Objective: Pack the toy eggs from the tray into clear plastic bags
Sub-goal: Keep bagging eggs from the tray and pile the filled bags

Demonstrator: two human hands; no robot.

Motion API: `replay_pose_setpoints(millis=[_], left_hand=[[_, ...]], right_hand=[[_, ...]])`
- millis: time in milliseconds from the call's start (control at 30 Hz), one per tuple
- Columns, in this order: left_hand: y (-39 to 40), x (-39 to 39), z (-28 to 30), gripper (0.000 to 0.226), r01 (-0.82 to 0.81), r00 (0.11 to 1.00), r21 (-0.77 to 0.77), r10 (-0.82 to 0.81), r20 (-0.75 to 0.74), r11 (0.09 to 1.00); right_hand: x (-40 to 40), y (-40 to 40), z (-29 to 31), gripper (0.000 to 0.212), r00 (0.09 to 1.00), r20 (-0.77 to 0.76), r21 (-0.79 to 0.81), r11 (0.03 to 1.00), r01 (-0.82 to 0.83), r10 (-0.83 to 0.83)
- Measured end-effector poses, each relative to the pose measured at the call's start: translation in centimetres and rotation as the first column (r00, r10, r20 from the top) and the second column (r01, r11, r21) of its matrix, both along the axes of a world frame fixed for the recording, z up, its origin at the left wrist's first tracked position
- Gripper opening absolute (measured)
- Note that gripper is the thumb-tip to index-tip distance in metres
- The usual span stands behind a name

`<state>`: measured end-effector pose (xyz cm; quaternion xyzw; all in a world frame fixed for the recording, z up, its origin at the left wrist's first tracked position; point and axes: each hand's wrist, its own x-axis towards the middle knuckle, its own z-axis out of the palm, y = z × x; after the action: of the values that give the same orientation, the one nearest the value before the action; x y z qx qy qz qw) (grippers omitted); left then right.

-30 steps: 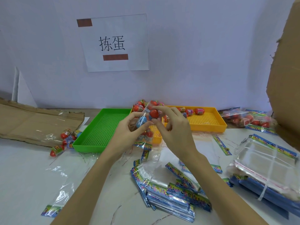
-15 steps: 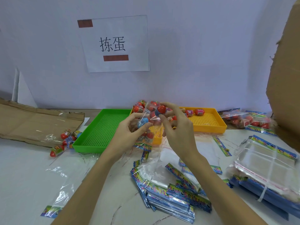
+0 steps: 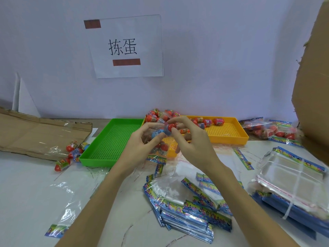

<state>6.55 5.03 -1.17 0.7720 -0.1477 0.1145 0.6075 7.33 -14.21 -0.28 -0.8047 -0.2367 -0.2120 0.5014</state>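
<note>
My left hand (image 3: 140, 147) holds up a clear plastic bag (image 3: 159, 148) with a few toy eggs inside, in front of the trays. My right hand (image 3: 190, 141) pinches a red toy egg (image 3: 171, 127) at the bag's mouth, touching a blue-wrapped egg (image 3: 157, 134) held by my left fingers. Behind the hands, the yellow tray (image 3: 229, 132) carries several more red eggs (image 3: 218, 121), heaped at its back left. The green tray (image 3: 114, 143) to its left holds nothing.
A stack of flat printed bags (image 3: 188, 211) lies near me, and a bundled pack of bags (image 3: 293, 177) lies at right. Filled bags (image 3: 270, 129) sit far right beside a cardboard wall (image 3: 313, 86). Loose eggs (image 3: 71, 154) lie by flattened cardboard (image 3: 41, 134) at left.
My right hand lifted the red egg slightly, then brought it back down to the bag's mouth. My left hand kept holding the bag in place.
</note>
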Motion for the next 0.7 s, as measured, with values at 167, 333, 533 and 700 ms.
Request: replay_pose_setpoints(millis=[167, 333, 533, 700], left_hand=[[-0.12, -0.11, 0.05, 0.037, -0.003, 1.000, 0.009, 0.003, -0.006, 1.000], [-0.20, -0.24, 0.17, 0.038, 0.016, 0.999, -0.017, -0.017, -0.036, 1.000], [-0.34, -0.14, 0.14, 0.046, 0.019, 0.998, -0.060, -0.023, -0.053, 0.998], [-0.27, -0.08, 0.10, 0.040, 0.025, 0.996, -0.085, -0.032, -0.081, 0.996]], right_hand=[[-0.12, -0.42, 0.09, 0.023, 0.992, 0.111, -0.210, 0.974, 0.080, -0.058], [0.01, -0.67, 0.32, 0.020, 0.990, 0.100, -0.273, 0.954, 0.125, -0.101], [-0.12, -0.36, 0.30, 0.027, 0.996, 0.074, -0.243, 0.967, 0.074, -0.057], [-0.13, -0.26, -0.13, 0.030, 0.999, 0.033, -0.281, 0.959, 0.028, -0.020]])
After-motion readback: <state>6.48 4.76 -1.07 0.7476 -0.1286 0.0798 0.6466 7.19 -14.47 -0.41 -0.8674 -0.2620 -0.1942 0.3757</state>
